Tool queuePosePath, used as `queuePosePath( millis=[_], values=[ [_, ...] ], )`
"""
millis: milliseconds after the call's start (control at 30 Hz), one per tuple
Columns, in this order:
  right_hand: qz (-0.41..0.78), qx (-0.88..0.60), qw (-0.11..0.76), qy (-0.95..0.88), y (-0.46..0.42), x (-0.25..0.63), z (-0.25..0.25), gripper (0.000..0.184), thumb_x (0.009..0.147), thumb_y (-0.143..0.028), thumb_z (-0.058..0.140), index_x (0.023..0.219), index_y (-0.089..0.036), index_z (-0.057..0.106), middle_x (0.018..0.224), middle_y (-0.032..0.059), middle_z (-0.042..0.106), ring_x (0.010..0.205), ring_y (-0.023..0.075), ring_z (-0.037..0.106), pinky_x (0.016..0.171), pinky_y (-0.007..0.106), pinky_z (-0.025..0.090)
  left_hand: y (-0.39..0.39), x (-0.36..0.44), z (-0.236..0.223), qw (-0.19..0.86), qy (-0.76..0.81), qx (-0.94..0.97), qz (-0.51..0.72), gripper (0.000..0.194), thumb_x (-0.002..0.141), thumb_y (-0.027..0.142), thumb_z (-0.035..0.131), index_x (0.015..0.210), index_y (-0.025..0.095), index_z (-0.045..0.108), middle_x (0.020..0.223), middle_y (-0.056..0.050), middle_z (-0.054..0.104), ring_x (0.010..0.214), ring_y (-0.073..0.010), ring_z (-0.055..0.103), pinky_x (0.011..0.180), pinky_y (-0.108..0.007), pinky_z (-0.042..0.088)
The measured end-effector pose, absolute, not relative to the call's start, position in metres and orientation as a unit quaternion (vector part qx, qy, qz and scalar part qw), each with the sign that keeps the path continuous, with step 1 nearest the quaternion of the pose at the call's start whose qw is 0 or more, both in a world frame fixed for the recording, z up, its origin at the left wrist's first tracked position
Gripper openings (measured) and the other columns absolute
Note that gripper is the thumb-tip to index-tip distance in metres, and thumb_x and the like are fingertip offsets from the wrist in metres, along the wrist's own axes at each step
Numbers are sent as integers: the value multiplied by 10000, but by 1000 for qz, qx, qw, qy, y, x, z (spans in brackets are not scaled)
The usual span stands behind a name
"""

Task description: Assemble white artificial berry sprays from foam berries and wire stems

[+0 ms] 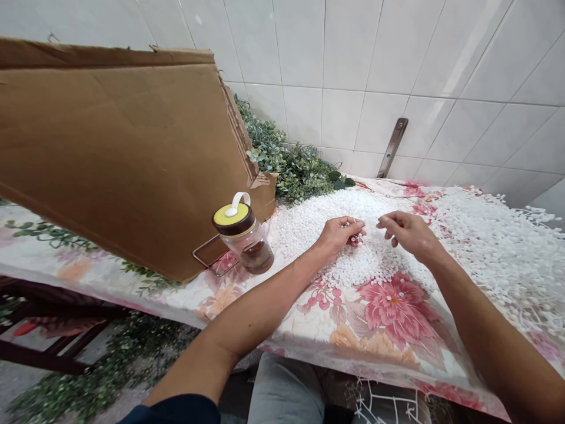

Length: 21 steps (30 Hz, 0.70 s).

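My left hand (341,234) was pinched closed on a thin white strand (354,231) above the loose white beads (357,274), and my right hand (408,231) hung half open, holding nothing. Most of the beads lay heaped loose on the floral cloth (392,312), while beaded sprigs (507,259) lay spread out to the right. A lidded jar (244,240) stood left of my hands.

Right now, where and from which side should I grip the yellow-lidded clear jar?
Wrap the clear jar around its round body, coming from the right, where the left hand is nearest; the cardboard sheet crowds its other side, and the lid's white loop looks too slight to trust.
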State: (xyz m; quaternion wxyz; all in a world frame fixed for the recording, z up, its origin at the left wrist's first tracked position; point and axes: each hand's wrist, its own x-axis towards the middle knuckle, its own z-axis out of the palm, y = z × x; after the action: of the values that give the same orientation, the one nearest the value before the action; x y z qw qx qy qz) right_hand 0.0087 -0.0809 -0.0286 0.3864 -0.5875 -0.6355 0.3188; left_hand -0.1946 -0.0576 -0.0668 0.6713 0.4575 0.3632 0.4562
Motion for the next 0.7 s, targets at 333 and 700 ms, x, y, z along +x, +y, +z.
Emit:
queuePosePath(
  millis=[333, 700],
  values=[
    [420, -527, 483, -559, -93, -5, -61, 400, 805, -560, 793, 859, -179, 684, 705, 31, 701, 454, 96, 488, 412, 250, 423, -61, -193, -65, 696, 336, 472, 424, 509, 747, 579, 838, 903, 104, 739, 880, -92, 730, 619, -113, 645, 568, -252, 505],
    [374, -542, 532, -532, -94, -5, -61, 367, 823, -542, 760, 871, -187, 678, 705, 18, 683, 474, 110, 522, 424, 249, 449, -63, -197, -64, 688, 346, 519, 372, 433, 673, 404, 913, 923, 103, 726, 771, -45, 702, 614, -114, 656, 609, -246, 524]
  ],
)
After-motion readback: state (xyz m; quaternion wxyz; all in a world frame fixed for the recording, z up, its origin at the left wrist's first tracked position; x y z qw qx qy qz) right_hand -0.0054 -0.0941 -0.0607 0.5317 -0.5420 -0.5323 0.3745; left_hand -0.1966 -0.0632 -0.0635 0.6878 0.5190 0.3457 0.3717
